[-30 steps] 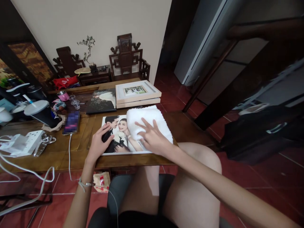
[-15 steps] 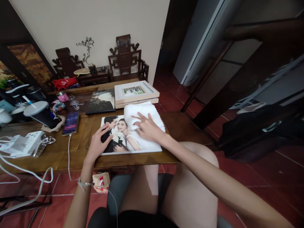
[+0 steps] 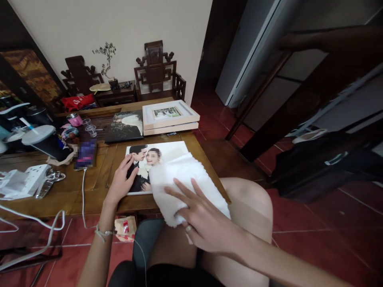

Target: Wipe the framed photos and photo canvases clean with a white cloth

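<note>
A large wedding photo print (image 3: 163, 153) lies flat at the near edge of the wooden table (image 3: 66, 193). My left hand (image 3: 120, 183) rests on the print's left side, fingers spread and flat. My right hand (image 3: 200, 217) lies with fingers stretched out on a white towel (image 3: 182, 175). The towel covers the print's lower right part and hangs past the table edge toward my knee.
Behind the print lie a dark photo print (image 3: 125, 126) and stacked light wooden frames (image 3: 169, 116). To the left are a phone (image 3: 85, 153) on a cable, a white power strip (image 3: 25, 181), a lidded cup (image 3: 40, 139) and small clutter. Carved chairs (image 3: 157, 75) stand by the wall.
My right hand has dragged the towel from the print's upper right corner down toward me, over the lower right part and the table edge. The left hand has stayed on the print.
</note>
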Motion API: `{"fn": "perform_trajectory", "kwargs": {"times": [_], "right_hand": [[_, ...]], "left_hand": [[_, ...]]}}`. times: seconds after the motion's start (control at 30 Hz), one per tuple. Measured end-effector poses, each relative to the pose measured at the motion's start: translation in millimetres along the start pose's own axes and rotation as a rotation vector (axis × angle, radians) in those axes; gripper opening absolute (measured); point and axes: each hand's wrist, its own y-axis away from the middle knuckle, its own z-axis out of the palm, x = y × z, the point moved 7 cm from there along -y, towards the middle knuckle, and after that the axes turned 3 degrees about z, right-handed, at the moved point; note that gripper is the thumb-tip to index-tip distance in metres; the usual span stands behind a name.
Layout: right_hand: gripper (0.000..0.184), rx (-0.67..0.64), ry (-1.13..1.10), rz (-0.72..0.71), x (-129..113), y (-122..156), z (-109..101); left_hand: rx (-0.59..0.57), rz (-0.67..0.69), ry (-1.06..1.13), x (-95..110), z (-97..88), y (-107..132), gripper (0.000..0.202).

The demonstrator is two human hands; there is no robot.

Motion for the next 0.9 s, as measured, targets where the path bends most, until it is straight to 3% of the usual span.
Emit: {"fn": "perform_trajectory", "kwargs": {"times": [0.1, 0.33, 0.47, 0.6, 0.8, 0.9], "right_hand": [[0.033, 0.011, -0.017, 0.042, 14, -17, -9], [0.036, 0.122, 0.144, 0.204, 96, -102, -29], [0.039, 0.142, 0.158, 0.231, 116, -120, -35], [0.034, 0.123, 0.155, 0.189, 91, -94, -24], [0.029, 0.041, 0.043, 0.008, 17, -16, -9], [0.03, 0.012, -0.02, -0.008, 9, -8, -14]], "left_hand": [[0.019, 0.003, 0.01, -1, -1.3, -1, 0.051], [0.054, 0.001, 0.034, -6, -3.2, -1, 0.048], [0.077, -0.001, 0.075, -6, -4.3, -1, 0.045], [0.082, -0.01, 0.085, -6, -4.0, -1, 0.045], [0.066, 0.006, 0.054, -4, -2.1, -1, 0.047], [0.056, 0.012, 0.035, -4, -1.7, -1, 0.046]]}}
